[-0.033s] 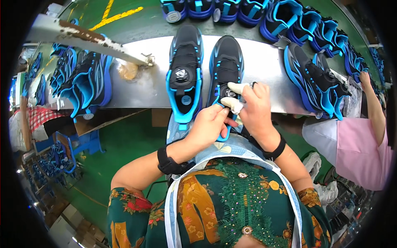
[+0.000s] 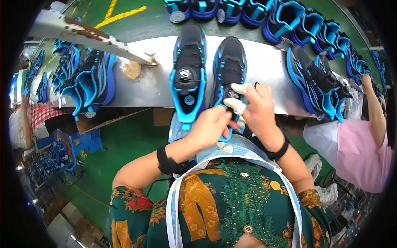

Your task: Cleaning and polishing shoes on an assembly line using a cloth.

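Black and blue shoe (image 2: 229, 68) lying toe away on the grey workbench (image 2: 269, 62), heel end hanging over the near edge. Gripped at that heel end by both hands, close together and touching. Left hand (image 2: 211, 126) closed on the heel from below and from the left. Right hand (image 2: 258, 109) laid over the tongue and collar, two fingers wrapped in white tape (image 2: 240, 87) pressing on the top of the shoe. Black wristband (image 2: 169, 163) on the left wrist, another (image 2: 279, 151) on the right.

Just beside on the left, a second matching shoe (image 2: 188, 72), parallel, with a round dial on its tongue, untouched.

Farther right on the bench, more black and blue shoes (image 2: 314, 82) lying tilted in a cluster. Along the far edge, a row of blue shoes (image 2: 264, 16), curving away to the right. On the left, another pile of blue shoes (image 2: 89, 78) at the bench end, under a worn grey beam (image 2: 87, 35) running diagonally.

At the right rim, another person in a pink top (image 2: 364, 157), arm (image 2: 374, 111) reaching up toward the bench. Green floor (image 2: 124, 144) below.
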A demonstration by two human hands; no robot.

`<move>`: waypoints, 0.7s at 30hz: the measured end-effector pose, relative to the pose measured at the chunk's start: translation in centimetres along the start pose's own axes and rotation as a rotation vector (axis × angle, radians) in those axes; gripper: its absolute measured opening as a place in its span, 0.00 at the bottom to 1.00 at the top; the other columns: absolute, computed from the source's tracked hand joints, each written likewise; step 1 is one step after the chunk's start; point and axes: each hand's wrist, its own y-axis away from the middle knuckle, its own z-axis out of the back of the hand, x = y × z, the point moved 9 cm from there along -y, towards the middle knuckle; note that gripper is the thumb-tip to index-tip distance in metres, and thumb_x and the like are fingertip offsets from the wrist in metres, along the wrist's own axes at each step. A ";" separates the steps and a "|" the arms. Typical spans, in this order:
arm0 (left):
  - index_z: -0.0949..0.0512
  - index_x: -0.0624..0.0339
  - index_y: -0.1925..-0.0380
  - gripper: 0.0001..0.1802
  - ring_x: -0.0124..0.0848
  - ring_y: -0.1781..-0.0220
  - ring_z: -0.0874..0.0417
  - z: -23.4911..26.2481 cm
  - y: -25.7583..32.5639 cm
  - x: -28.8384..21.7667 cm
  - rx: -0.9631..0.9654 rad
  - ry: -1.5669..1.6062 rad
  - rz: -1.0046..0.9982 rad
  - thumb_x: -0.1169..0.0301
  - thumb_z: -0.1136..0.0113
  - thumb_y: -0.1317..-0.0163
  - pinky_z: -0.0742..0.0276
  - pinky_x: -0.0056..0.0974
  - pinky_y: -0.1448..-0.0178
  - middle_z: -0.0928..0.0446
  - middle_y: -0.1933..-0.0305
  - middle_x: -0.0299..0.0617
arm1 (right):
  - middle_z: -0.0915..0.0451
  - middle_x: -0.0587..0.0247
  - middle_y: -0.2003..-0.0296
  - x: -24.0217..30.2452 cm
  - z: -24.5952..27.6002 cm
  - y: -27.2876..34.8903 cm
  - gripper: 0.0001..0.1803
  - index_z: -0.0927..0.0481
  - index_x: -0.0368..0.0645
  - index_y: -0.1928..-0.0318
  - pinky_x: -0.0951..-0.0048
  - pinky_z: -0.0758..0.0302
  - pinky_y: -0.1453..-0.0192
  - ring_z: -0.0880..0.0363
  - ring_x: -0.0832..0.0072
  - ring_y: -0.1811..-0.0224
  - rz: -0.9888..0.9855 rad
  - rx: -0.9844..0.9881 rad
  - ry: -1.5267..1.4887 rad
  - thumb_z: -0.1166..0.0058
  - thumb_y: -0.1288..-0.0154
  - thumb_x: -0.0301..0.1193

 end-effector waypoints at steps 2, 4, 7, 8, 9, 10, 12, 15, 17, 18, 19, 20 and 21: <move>0.23 0.67 0.56 0.11 0.25 0.70 0.20 1.5 2.6 -4.1 0.065 -0.169 -0.097 0.72 0.51 0.28 0.24 0.30 0.65 0.17 0.62 0.45 | 0.24 0.61 0.75 -2.0 -0.5 -1.2 0.18 0.17 0.45 0.60 0.62 0.31 0.63 0.25 0.61 0.70 -0.083 0.191 -0.133 0.28 0.51 0.38; 0.21 0.66 0.61 0.07 0.32 0.73 0.20 5.9 5.3 -8.2 -0.395 -0.141 -0.535 0.75 0.41 0.37 0.22 0.34 0.64 0.19 0.68 0.43 | 0.22 0.57 0.71 -3.1 -0.7 -4.1 0.20 0.18 0.43 0.55 0.64 0.28 0.62 0.23 0.63 0.68 -0.200 0.347 -0.331 0.30 0.47 0.37; 0.20 0.63 0.55 0.17 0.31 0.52 0.23 10.0 5.5 -10.3 -0.866 -0.702 -0.683 0.75 0.33 0.47 0.27 0.34 0.50 0.24 0.55 0.42 | 0.22 0.53 0.67 -4.3 -3.4 -10.0 0.26 0.22 0.43 0.44 0.67 0.27 0.61 0.23 0.63 0.66 -0.074 0.417 -0.103 0.34 0.42 0.37; 0.19 0.62 0.56 0.17 0.32 0.52 0.24 10.1 3.8 -9.5 -0.820 -0.692 -0.680 0.75 0.32 0.48 0.29 0.34 0.48 0.26 0.56 0.42 | 0.22 0.51 0.66 -3.6 -5.0 -11.4 0.30 0.26 0.44 0.39 0.65 0.27 0.60 0.23 0.60 0.64 0.030 0.428 -0.128 0.35 0.40 0.40; 0.19 0.61 0.56 0.18 0.32 0.51 0.26 9.9 2.3 -9.1 -0.760 -0.681 -0.683 0.74 0.31 0.49 0.30 0.35 0.46 0.28 0.57 0.41 | 0.24 0.48 0.65 -4.1 -6.7 -12.2 0.33 0.28 0.47 0.36 0.63 0.28 0.58 0.24 0.57 0.63 0.103 0.400 -0.125 0.35 0.40 0.42; 0.18 0.58 0.55 0.18 0.35 0.52 0.26 10.2 1.8 -8.8 -0.619 -0.451 -0.651 0.76 0.33 0.49 0.30 0.37 0.44 0.29 0.59 0.41 | 0.25 0.48 0.65 -3.9 -8.6 -12.7 0.33 0.28 0.48 0.36 0.62 0.28 0.57 0.25 0.57 0.63 0.085 0.504 -0.116 0.35 0.40 0.43; 0.19 0.58 0.51 0.21 0.38 0.49 0.27 10.8 1.8 -8.7 -0.462 -0.493 -0.712 0.77 0.35 0.49 0.31 0.40 0.41 0.26 0.56 0.41 | 0.25 0.41 0.56 -3.6 -10.6 -13.3 0.36 0.29 0.50 0.36 0.57 0.27 0.48 0.24 0.48 0.51 -0.021 0.719 -0.074 0.34 0.42 0.46; 0.20 0.59 0.50 0.22 0.39 0.46 0.27 10.0 2.0 -9.9 -0.411 -0.640 -0.805 0.77 0.37 0.49 0.32 0.41 0.38 0.24 0.53 0.41 | 0.25 0.42 0.56 -4.0 -10.8 -14.0 0.35 0.28 0.50 0.36 0.58 0.26 0.48 0.24 0.48 0.52 -0.005 0.747 -0.130 0.34 0.43 0.46; 0.21 0.59 0.48 0.23 0.40 0.46 0.27 10.3 1.2 -10.0 -0.407 -0.563 -0.707 0.79 0.40 0.48 0.33 0.40 0.36 0.23 0.52 0.42 | 0.26 0.43 0.57 -4.0 -11.1 -13.5 0.35 0.28 0.51 0.36 0.59 0.26 0.49 0.23 0.49 0.53 -0.049 0.765 -0.129 0.34 0.43 0.45; 0.23 0.60 0.45 0.26 0.38 0.45 0.26 10.9 0.5 -9.3 -0.409 -0.544 -0.631 0.78 0.39 0.48 0.33 0.41 0.36 0.23 0.52 0.42 | 0.26 0.43 0.57 -3.9 -10.8 -13.4 0.35 0.28 0.51 0.36 0.60 0.26 0.49 0.23 0.49 0.53 -0.062 0.753 -0.118 0.34 0.43 0.45; 0.23 0.60 0.45 0.26 0.38 0.45 0.26 11.7 0.1 -9.3 -0.405 -0.538 -0.625 0.78 0.39 0.48 0.33 0.41 0.36 0.23 0.52 0.42 | 0.26 0.43 0.58 -3.9 -10.6 -13.4 0.35 0.28 0.52 0.35 0.60 0.26 0.49 0.23 0.50 0.54 -0.074 0.741 -0.108 0.34 0.42 0.45; 0.24 0.59 0.44 0.28 0.37 0.46 0.26 11.4 -0.4 -9.3 -0.215 -0.504 -0.670 0.77 0.37 0.49 0.33 0.41 0.38 0.23 0.53 0.41 | 0.26 0.43 0.58 -4.0 -10.6 -13.3 0.35 0.28 0.52 0.35 0.60 0.26 0.49 0.23 0.50 0.54 -0.080 0.748 -0.110 0.34 0.42 0.45; 0.25 0.59 0.42 0.30 0.37 0.47 0.26 10.7 -0.4 -9.3 -0.027 -0.471 -0.713 0.76 0.35 0.49 0.32 0.41 0.40 0.23 0.54 0.41 | 0.26 0.44 0.58 -4.1 -10.5 -13.4 0.35 0.28 0.52 0.35 0.60 0.26 0.50 0.23 0.50 0.55 -0.083 0.745 -0.132 0.34 0.42 0.44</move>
